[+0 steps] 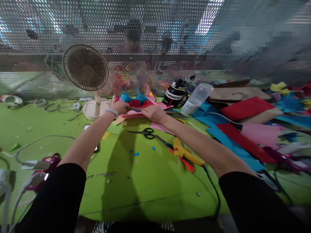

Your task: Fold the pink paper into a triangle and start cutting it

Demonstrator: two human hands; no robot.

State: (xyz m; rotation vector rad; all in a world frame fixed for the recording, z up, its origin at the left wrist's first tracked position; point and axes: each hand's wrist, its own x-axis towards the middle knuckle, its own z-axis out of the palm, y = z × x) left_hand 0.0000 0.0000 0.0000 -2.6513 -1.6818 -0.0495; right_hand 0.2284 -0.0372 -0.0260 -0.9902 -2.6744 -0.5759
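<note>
Both arms reach forward over the green table. My left hand point(120, 107), with a light band at the wrist, has its fingers closed at the left end of a thin dark strip point(134, 109). At the strip's right end my right hand point(153, 114) is closed, fingers pressed together. Pink paper point(132, 114) lies under and around both hands, with red paper point(142, 103) and blue pieces point(126, 98) just behind. Black-handled scissors point(148, 133) rest on the table nearer to me, and a yellow glue gun point(186, 153) lies below my right forearm.
A fan point(95, 109) stands behind my left arm. At the back are a black bottle point(174, 94) and a tilted clear bottle point(197, 99). Coloured sheets point(247, 110) pile up on the right. Purple power strips point(50, 161) and cables lie at the left. A perforated screen point(145, 64) closes the back.
</note>
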